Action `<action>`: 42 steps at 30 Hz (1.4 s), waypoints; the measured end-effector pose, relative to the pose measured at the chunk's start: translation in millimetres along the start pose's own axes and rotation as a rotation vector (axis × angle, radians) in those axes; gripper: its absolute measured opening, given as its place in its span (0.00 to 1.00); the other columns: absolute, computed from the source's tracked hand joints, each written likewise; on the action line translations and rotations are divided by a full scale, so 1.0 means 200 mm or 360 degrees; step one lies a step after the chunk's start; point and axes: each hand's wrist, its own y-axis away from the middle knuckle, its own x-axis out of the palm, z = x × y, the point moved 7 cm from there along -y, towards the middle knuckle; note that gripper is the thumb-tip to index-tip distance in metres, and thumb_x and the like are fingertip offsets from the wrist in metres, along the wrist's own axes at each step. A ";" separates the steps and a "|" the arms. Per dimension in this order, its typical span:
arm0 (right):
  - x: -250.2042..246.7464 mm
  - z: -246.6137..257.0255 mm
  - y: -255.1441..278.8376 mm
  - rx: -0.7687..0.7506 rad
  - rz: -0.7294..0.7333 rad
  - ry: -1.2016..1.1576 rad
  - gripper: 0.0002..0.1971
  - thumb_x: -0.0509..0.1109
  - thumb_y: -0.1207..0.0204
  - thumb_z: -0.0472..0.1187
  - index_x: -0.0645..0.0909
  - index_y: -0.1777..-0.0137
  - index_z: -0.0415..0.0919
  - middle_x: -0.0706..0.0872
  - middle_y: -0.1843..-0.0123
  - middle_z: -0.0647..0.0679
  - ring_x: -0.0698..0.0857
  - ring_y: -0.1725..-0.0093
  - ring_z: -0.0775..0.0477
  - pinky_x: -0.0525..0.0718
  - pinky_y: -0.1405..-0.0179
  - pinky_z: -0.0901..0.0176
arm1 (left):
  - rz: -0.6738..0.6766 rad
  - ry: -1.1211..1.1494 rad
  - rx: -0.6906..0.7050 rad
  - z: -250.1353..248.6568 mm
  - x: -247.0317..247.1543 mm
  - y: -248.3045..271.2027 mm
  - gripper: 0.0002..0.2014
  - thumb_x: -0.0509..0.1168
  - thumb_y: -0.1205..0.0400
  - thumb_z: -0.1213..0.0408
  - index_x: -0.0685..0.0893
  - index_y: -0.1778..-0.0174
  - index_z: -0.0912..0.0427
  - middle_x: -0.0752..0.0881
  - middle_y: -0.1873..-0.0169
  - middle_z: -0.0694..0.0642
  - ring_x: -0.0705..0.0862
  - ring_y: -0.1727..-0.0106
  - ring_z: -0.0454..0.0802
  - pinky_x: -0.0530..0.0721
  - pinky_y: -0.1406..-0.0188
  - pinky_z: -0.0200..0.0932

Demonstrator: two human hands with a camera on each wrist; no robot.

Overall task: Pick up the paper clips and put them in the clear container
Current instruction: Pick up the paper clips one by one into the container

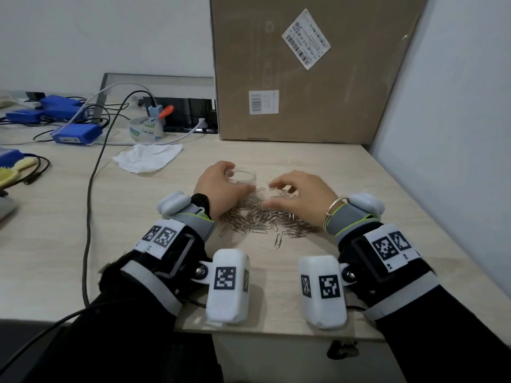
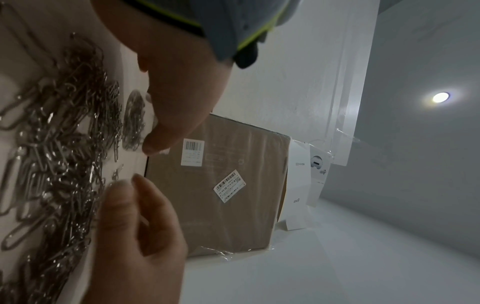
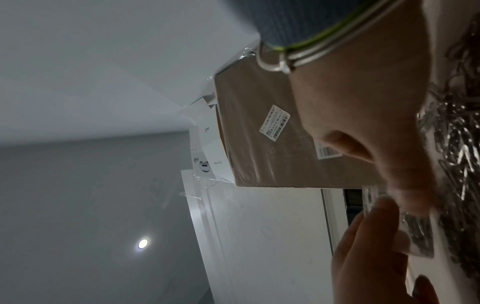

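A heap of silver paper clips [image 1: 262, 217] lies on the pale wooden table [image 1: 138, 244] between my wrists. Just behind the heap stands the small clear container [image 1: 244, 175]. My left hand [image 1: 224, 178] grips it, fingers curled over its left rim. In the left wrist view, several clips show through the container [image 2: 135, 121] under my left thumb [image 2: 155, 142]. My right hand [image 1: 287, 186] hovers over the far side of the heap with its fingers curved downward and apart. I see nothing held in it. In the right wrist view, the container [image 3: 418, 236] sits beside my left fingers [image 3: 371, 257].
A tall cardboard box [image 1: 304, 78] stands close behind the container. A grey partition [image 1: 456, 134] closes the right side. A crumpled white tissue [image 1: 149, 157], a tape roll [image 1: 145, 128], blue boxes [image 1: 77, 134] and a black cable [image 1: 91, 203] lie to the left.
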 end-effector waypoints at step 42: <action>-0.12 0.07 0.03 -0.0124 -0.0594 -0.0451 0.06 0.74 0.29 0.44 0.90 0.56 0.45 0.81 0.65 0.65 0.80 0.49 0.50 0.77 0.46 0.59 | 0.0464 0.0035 0.0255 -0.11 0.14 0.08 0.29 0.79 0.32 0.56 0.80 0.35 0.52 0.85 0.42 0.47 0.83 0.41 0.46 0.80 0.42 0.41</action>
